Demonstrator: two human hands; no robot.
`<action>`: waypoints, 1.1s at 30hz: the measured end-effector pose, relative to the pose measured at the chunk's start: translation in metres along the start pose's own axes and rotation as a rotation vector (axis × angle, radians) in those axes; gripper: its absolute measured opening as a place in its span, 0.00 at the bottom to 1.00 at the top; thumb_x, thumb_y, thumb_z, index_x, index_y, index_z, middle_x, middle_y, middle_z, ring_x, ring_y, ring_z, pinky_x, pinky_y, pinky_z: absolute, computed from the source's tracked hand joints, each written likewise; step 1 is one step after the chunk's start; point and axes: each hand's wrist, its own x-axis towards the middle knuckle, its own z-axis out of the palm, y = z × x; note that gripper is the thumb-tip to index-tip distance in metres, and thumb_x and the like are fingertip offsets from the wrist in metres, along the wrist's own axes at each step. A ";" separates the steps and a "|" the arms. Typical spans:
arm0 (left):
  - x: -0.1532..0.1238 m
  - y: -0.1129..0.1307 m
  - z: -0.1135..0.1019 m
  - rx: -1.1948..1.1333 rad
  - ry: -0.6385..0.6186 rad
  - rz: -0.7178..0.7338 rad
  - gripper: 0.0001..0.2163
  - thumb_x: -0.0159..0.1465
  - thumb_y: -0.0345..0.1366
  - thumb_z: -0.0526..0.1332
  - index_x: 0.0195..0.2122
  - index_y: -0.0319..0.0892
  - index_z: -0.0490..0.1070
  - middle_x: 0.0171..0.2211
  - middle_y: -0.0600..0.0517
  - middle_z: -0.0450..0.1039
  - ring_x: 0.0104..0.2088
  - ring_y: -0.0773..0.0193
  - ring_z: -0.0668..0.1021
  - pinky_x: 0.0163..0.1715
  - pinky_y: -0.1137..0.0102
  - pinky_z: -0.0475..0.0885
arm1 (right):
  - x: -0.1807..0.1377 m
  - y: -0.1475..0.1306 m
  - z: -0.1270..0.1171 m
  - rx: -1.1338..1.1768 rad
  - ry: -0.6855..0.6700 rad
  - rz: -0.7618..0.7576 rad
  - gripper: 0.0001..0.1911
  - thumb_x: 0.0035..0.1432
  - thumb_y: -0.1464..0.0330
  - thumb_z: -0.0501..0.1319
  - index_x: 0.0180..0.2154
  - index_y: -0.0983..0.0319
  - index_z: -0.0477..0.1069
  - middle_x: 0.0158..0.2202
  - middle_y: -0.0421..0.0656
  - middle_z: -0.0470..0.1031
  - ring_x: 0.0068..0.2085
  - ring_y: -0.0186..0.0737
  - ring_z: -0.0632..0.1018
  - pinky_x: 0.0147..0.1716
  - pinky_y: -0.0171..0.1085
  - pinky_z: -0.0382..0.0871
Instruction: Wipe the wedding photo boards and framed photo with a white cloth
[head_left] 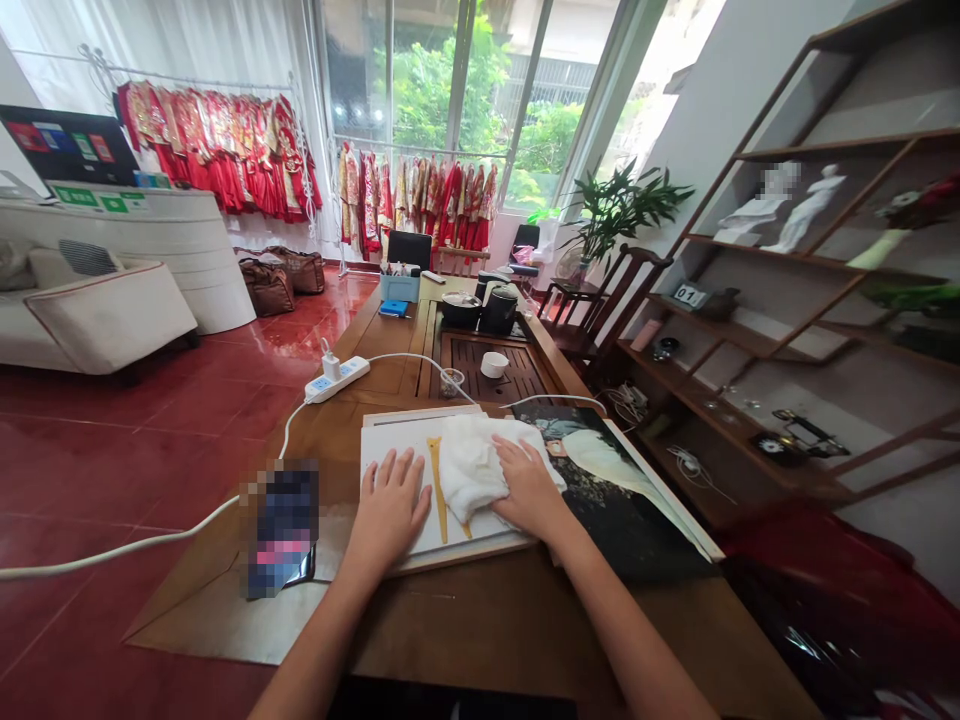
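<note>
A white rectangular panel [416, 535] with a pale wooden edge lies on the table before me. My left hand [391, 505] rests flat on its left part, fingers spread, holding nothing. Bunched over the panel's right part is a white cloth [472, 470]. My right hand [529, 488] grips this cloth from above, pressing it down, with thumb and fingers apart around a fold. Between the hands, a tapered yellow-brown strip [437, 485] shows on the panel; the tip of a second one sticks out below the cloth. The cloth hides the rest of it.
A dark framed picture [630, 500] lies right of the panel. At left are a phone [281, 540], blurred out, and a white power strip [337, 380] with a trailing cable. Beyond stand a tea tray [532, 365], a white cup [493, 364] and a black kettle [499, 310].
</note>
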 end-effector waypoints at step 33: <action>0.000 0.000 0.001 -0.010 -0.018 0.000 0.20 0.68 0.43 0.46 0.59 0.49 0.62 0.64 0.52 0.59 0.64 0.53 0.59 0.62 0.51 0.53 | 0.022 0.007 -0.001 -0.032 0.006 0.065 0.30 0.51 0.62 0.58 0.57 0.64 0.65 0.60 0.51 0.65 0.62 0.50 0.60 0.61 0.52 0.45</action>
